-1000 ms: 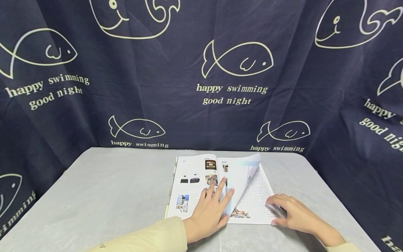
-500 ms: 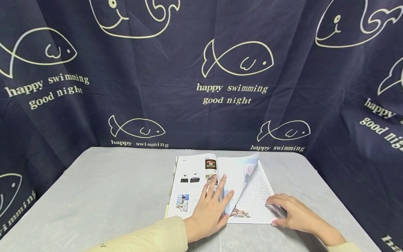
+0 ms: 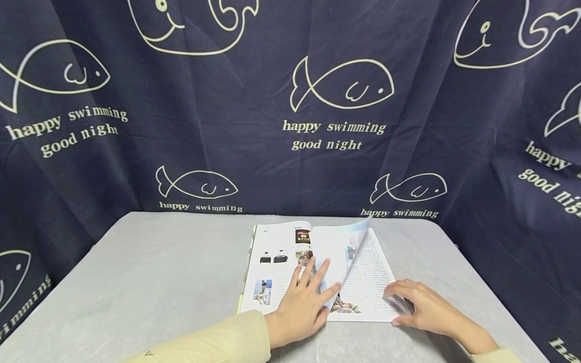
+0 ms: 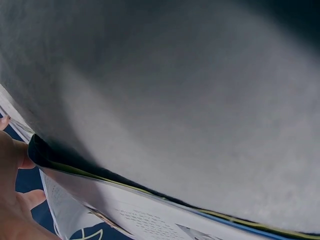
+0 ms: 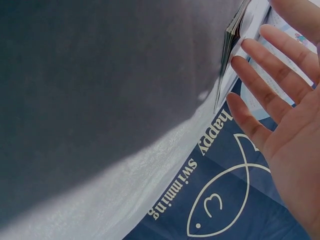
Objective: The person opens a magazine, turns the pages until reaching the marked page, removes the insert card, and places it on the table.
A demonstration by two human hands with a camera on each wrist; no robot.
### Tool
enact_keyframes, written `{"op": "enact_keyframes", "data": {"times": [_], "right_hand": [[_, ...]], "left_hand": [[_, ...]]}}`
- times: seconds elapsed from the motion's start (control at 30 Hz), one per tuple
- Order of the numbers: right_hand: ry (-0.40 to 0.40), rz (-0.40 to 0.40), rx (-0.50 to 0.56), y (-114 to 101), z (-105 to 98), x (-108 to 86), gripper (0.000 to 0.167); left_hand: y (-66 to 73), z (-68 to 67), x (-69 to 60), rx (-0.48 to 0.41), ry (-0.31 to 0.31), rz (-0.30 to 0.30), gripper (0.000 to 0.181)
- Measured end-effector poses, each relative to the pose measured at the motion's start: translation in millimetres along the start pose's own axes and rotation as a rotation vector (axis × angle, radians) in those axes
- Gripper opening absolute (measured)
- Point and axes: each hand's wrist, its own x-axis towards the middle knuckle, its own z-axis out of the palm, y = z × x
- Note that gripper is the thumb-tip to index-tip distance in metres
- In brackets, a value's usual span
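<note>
An open magazine [image 3: 279,272] lies on the grey tabletop. Over its printed right-hand page [image 3: 369,277] a lifted leaf [image 3: 333,242] curls up, its far corner raised and slanting. My left hand [image 3: 299,305] lies with spread, straight fingers across the spine, touching the leaf's lower part; only part of this hand [image 4: 17,195] shows in the left wrist view, by the magazine's edge. At the lower right corner, my right hand [image 3: 424,307] touches the page edge with relaxed fingers. In the right wrist view this hand [image 5: 290,125] has its fingers apart and loosely extended beside the page edges.
The grey table surface [image 3: 154,282] stretches to both sides of the magazine. A dark blue curtain [image 3: 254,141] with fish outlines and lettering hangs behind the table and along both sides.
The lifted leaf has curled further to the left, baring more of the printed page below. My left fingers have shifted slightly downward over it. My right hand has hardly moved.
</note>
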Motion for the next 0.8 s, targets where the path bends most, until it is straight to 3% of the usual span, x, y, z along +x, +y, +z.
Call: {"op": "enact_keyframes", "data": {"times": [0.4,0.8], "right_hand": [[-0.022,-0.002,0.017,2.9,-1.3,-1.2,0.052],[-0.073,0.040,0.075,3.0,-6.6,0.4,0.037]], "left_hand": [[0.1,1.5,-2.1,0.009,0.004,-0.032,0.048],[1.2,1.8,-3.2,0.014,-0.053,-0.047,0.052]]}}
